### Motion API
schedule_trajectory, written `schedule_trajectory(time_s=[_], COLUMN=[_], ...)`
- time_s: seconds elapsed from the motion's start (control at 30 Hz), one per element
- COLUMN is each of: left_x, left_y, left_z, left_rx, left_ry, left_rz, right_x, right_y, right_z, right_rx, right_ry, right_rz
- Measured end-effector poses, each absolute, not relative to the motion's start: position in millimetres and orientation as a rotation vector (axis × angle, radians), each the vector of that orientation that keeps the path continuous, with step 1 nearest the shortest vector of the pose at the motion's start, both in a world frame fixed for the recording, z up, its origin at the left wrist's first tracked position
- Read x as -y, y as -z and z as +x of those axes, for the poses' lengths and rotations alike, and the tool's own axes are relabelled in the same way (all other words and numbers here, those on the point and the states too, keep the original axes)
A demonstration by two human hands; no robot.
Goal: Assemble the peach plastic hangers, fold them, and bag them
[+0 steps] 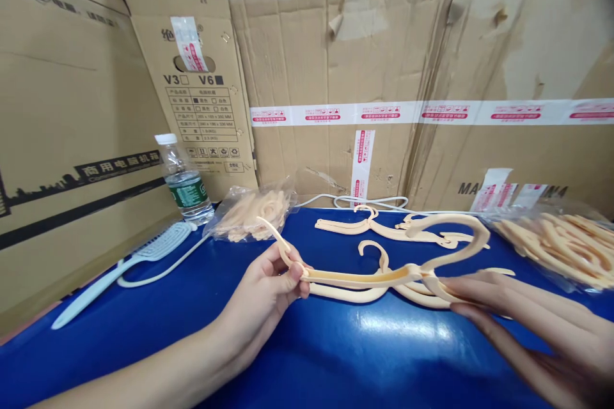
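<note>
A cream plastic folding hanger (355, 278) is held up in front of me, its large hook curving up toward the right. My left hand (278, 278) pinches its left end, where a thin curved piece (272, 230) sticks up past the fingers. On the right arm of the same hanger, the fingers of my right hand (522, 313) are closed. Behind it, another cream hanger (350, 294) lies on the blue table, partly hidden by the held one. Farther back rest more cream hangers (345, 227), overlapping.
A clear bag of cream plastic parts (254, 214) lies at back left, another bag (561, 246) at right. A water bottle (187, 185), a pale blue hairbrush (129, 268) and a white cable (163, 278) are at left. Cardboard boxes (326, 64) wall the back of the blue table (336, 358).
</note>
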State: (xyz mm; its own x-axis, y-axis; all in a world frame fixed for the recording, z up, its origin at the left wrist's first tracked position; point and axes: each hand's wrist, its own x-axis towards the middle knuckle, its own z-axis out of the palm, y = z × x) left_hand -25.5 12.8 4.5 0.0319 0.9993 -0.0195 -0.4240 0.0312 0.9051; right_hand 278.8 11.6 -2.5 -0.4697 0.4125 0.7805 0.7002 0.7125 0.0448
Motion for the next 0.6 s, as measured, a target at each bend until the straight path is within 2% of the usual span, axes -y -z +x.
schedule_trajectory(time_s=[0.2, 0.4, 0.5, 0.6], left_x=[-11, -8, -1, 10], left_y=[-4, -9, -8, 6], left_z=[-25, -22, -19, -16], left_rx=[-0.908, -1.012, -0.995, -0.847], left_ry=[-1.459, -1.431, -1.312, -1.022], left_rz=[0.821, 0.678, 0.727, 1.029], right_x=[-8, -16, -21, -24], right_y=[0, -1, -8, -16], right_z=[273, 277, 279, 278], right_rx=[2.173, 2.127, 2.089, 2.092], right_ry=[0.396, 0.112, -0.015, -0.161], right_rz=[-0.88, -1.016, -1.109, -1.174])
